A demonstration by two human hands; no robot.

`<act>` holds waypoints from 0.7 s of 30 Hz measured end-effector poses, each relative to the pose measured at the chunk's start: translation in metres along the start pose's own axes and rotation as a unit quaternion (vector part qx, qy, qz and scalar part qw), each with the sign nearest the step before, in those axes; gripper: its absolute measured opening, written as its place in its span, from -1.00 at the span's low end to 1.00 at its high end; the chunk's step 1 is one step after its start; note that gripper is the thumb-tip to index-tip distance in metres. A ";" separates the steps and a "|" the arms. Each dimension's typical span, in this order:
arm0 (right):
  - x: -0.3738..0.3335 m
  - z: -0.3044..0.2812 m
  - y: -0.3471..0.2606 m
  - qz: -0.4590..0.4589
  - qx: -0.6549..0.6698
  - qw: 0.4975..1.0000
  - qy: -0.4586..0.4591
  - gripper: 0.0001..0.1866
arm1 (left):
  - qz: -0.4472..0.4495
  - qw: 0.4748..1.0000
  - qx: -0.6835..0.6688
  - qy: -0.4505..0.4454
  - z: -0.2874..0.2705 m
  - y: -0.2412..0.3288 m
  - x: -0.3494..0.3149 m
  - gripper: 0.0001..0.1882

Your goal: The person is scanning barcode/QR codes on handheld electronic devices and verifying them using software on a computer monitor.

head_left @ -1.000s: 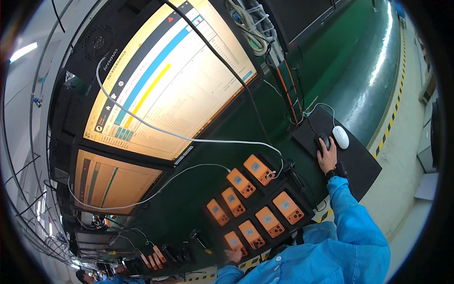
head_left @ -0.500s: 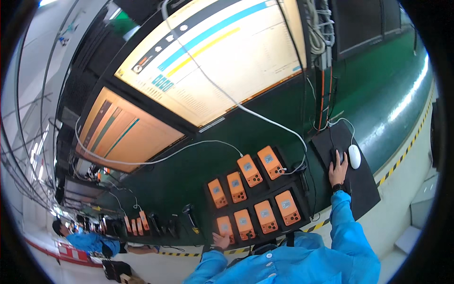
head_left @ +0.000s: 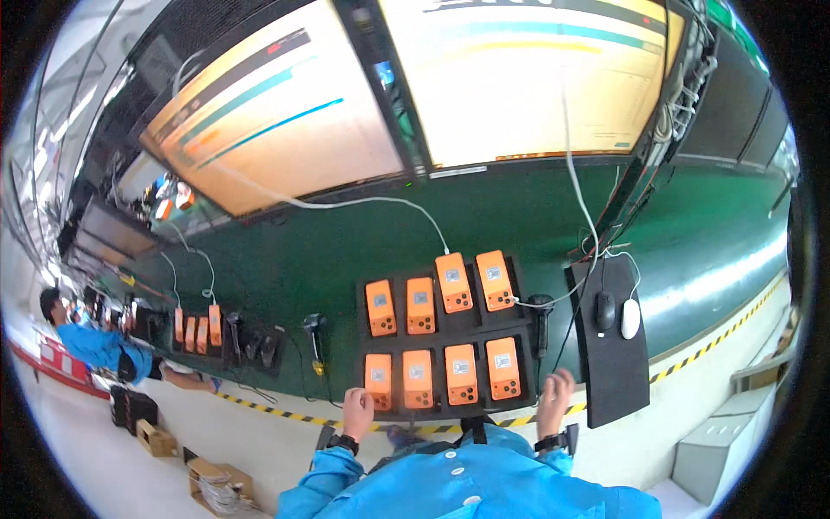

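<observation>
Several orange smartphones lie back up in a black foam tray [head_left: 399, 340] in two rows. My left hand [head_left: 357, 415] is at the tray's front left corner, its fingertips by the lower edge of the front-left smartphone [head_left: 378, 381]; whether they touch it I cannot make out. My right hand [head_left: 554, 405] is over the table's front edge, between the tray and a black mouse mat [head_left: 616, 372]. Its fingers are loosely bent and apart, holding nothing. White cables run to two back-row smartphones, the upright-standing one [head_left: 453, 284] and the rightmost one [head_left: 494, 281].
On the mat lie a black mouse [head_left: 604, 310] and a white mouse [head_left: 631, 319]. Handheld scanners flank the tray, one at left [head_left: 315, 339] and one at right [head_left: 542, 324]. Two lit monitors [head_left: 527, 86] stand behind. Far left, a person in blue [head_left: 104, 350] works by the same bench.
My right hand has left the black mouse and come left toward my body. My left hand has drawn back from over the front-left smartphone to its edge. The view has turned.
</observation>
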State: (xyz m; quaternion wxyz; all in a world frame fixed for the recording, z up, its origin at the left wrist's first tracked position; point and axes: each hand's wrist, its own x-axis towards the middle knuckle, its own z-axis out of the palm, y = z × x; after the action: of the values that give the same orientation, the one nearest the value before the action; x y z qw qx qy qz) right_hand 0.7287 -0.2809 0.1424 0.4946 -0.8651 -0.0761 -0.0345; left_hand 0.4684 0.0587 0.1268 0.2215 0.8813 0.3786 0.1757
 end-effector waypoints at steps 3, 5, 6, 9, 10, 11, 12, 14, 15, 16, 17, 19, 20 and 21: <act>-0.021 0.015 -0.070 -0.046 0.080 0.977 -0.194 -0.82 | -0.032 0.989 -0.143 -0.006 -0.050 0.034 0.009 -0.90; -0.035 0.032 -0.110 -0.041 0.093 0.927 -0.360 -0.79 | -0.059 0.947 -0.311 0.056 -0.088 0.046 0.010 -0.87; -0.043 0.043 -0.127 -0.069 0.077 0.898 -0.428 -0.78 | -0.058 0.906 -0.414 0.063 -0.135 0.079 0.013 -0.90; -0.084 0.081 -0.158 -0.139 0.035 0.847 -0.511 -0.72 | 0.157 0.869 -0.449 0.137 -0.273 0.130 -0.008 -0.86; -0.104 0.096 -0.168 -0.140 0.034 0.836 -0.529 -0.71 | 0.189 0.851 -0.464 0.157 -0.314 0.141 -0.022 -0.90; -0.125 0.108 -0.179 -0.121 -0.005 0.825 -0.552 -0.70 | 0.240 0.786 -0.545 0.165 -0.345 0.147 -0.036 -0.94; -0.147 0.114 -0.202 -0.154 -0.001 0.806 -0.572 -0.70 | 0.315 0.694 -0.632 0.143 -0.374 0.150 -0.048 -0.95; -0.194 0.142 -0.212 -0.201 -0.027 0.763 -0.613 -0.70 | 0.388 0.551 -0.734 0.088 -0.414 0.137 -0.079 -0.60; -0.206 0.148 -0.260 -0.349 -0.199 0.590 -0.700 -0.69 | 0.371 0.533 -0.750 0.121 -0.430 0.140 -0.100 -0.61; -0.235 0.171 -0.204 -0.234 0.033 0.669 -0.705 -0.69 | 0.366 0.522 -0.758 0.140 -0.443 0.138 -0.116 -0.62; -0.256 0.176 -0.225 -0.251 -0.017 0.627 -0.737 -0.68 | 0.362 0.515 -0.758 0.170 -0.455 0.127 -0.136 -0.64; -0.292 0.190 -0.261 -0.268 -0.072 0.573 -0.771 -0.67 | 0.350 0.508 -0.758 0.211 -0.474 0.107 -0.160 -0.67; -0.307 0.195 -0.270 -0.278 -0.094 0.555 -0.779 -0.66 | 0.341 0.509 -0.757 0.226 -0.481 0.096 -0.169 -0.68; -0.323 0.208 -0.281 -0.294 -0.117 0.525 -0.790 -0.66 | 0.331 0.513 -0.751 0.252 -0.489 0.084 -0.178 -0.70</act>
State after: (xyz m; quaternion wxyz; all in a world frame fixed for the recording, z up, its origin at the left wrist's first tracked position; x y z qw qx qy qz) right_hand 0.3600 0.0069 0.2320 0.0881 -0.5172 -0.6808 0.5111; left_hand 0.1683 0.0002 0.5568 0.6216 0.3668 -0.1738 0.6700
